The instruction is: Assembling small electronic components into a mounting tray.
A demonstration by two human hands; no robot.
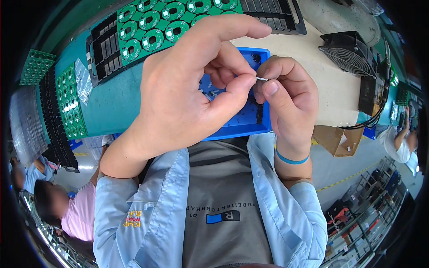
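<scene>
In the head view, the left hand (187, 89) is curling over a blue tray (250, 123), its thumb and bent fingers closing on one end of a thin white pin (262, 79), while the index finger is stretching out straight toward the far right. The right hand (286, 98) is closing almost into a fist, thumb pressing against the fingers, pinching the other end of that pin. So the pin is sitting between the two hands, held just above the far part of the tray. What lies under the left palm is hidden.

Judging from this grip, the work is calling for steady, light pressure from both thumbs, keeping the pin level and over the tray so that nothing small is dropping off the bench.

Around the hands, a green panel of round circuit boards (165, 22) is lying at the far left on black slotted trays (107, 44). A small black fan (348, 53) is standing at the far right, with dark cables (371, 120) trailing near it. More green panels (69, 102) are lining the left edge. The hands themselves are blocking most of the tray.
</scene>
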